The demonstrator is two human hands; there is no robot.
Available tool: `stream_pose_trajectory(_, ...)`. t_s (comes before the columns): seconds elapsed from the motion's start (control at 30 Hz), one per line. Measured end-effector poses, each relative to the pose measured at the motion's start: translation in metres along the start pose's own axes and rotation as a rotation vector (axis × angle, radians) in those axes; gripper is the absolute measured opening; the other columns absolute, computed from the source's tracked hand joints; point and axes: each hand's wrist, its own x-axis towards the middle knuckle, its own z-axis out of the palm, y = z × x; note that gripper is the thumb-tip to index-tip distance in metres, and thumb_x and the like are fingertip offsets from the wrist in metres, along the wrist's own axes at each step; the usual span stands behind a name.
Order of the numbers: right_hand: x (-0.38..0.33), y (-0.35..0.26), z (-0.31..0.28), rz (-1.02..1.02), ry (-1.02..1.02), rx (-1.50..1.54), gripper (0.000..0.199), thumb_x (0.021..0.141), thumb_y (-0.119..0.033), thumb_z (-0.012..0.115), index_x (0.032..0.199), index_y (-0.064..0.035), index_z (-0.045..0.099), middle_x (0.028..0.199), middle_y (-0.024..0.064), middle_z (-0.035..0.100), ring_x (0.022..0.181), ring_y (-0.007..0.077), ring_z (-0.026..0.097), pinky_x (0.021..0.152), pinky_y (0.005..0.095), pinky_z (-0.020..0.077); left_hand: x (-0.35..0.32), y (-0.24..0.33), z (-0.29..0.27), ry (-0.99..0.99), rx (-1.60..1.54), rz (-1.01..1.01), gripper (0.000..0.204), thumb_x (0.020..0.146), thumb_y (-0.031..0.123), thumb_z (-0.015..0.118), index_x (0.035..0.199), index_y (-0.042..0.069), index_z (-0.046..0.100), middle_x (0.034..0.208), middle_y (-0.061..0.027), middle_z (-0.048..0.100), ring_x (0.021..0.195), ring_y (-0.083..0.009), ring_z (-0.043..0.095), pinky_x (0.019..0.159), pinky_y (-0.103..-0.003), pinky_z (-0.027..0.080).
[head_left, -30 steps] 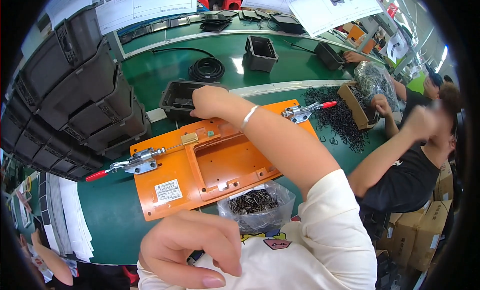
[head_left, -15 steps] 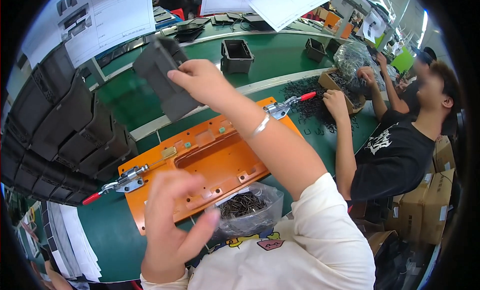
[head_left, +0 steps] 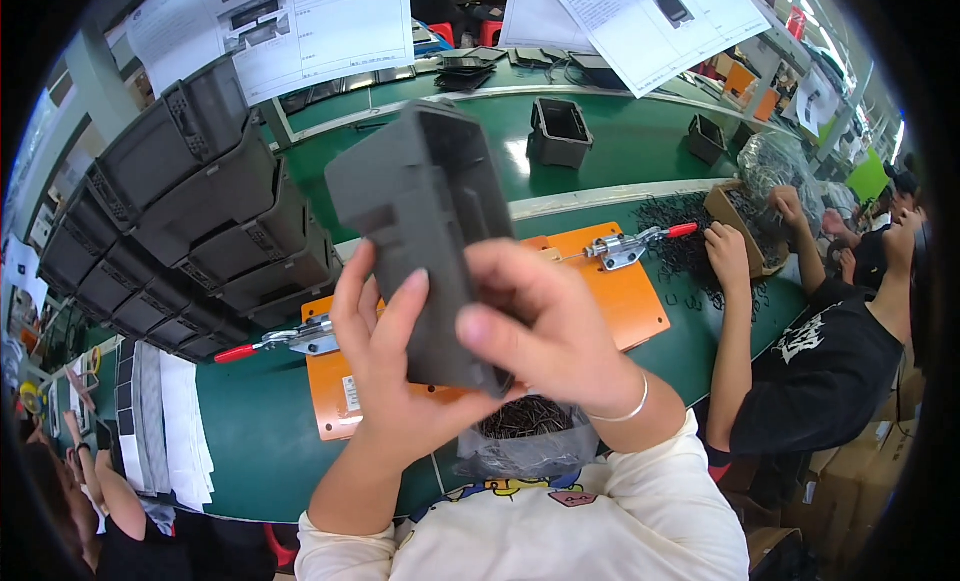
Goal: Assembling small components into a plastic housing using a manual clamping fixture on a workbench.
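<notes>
A dark grey plastic box [head_left: 415,211] is held tilted in the air between my two hands. My left hand [head_left: 385,351] grips its lower left side, thumb on the near face. On its right side, my right hand [head_left: 535,326] has thumb and fingers against the lower edge. Beneath them lies an orange fixture plate [head_left: 620,311], partly covered by the box and hands. Red-handled toggle clamps sit at its two ends, the left clamp [head_left: 290,339] and the right clamp [head_left: 630,248]. Just in front of the plate is a clear plastic bag [head_left: 530,446] of small dark metal pins.
Stacked dark grey boxes [head_left: 205,206] rise at the left. Another grey box [head_left: 560,133] stands beyond the rail. At the right, a co-worker [head_left: 820,341] reaches toward a cardboard box [head_left: 735,216] beside scattered black clips. Paper sheets [head_left: 290,41] hang overhead.
The box has come from the far left to in front of me, carried by my right hand. My left hand, empty before, now grips it too. My view has shifted left.
</notes>
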Motion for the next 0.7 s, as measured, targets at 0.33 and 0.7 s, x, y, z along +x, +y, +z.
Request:
stream_pose_trajectory(0.33, -0.027, -0.032, -0.043, -0.744, -0.048, -1.186, 0.071, 0.070, -0.062, 0.066, 0.110, -0.0041, 0.062, 0.107, 0.0094, 0.067, 0.105, 0.0326, 0.063, 0.105, 0.0548, 0.0225, -0.014, -0.020, -0.014, 0.076, -0.965, -0.363, 0.093, 0.062, 0.053, 0.076, 0.130, -0.003, 0.047, 0.132, -0.0315, 0.044, 0.123, -0.0399, 0.047, 0.103, -0.049, 0.038)
stream_pose_trajectory(0.7, -0.034, -0.010, -0.051, 0.037, -0.274, -1.544, 0.006, 0.068, -0.003, 0.062, 0.073, -0.0050, 0.064, 0.066, 0.0087, 0.059, 0.074, 0.0281, 0.065, 0.103, 0.0627, 0.0298, -0.004, -0.057, -0.002, -0.283, -0.642, -0.577, 0.052, 0.094, 0.030, 0.044, 0.129, -0.007, 0.048, 0.132, -0.0169, 0.052, 0.125, -0.0265, 0.045, 0.107, -0.035, 0.029)
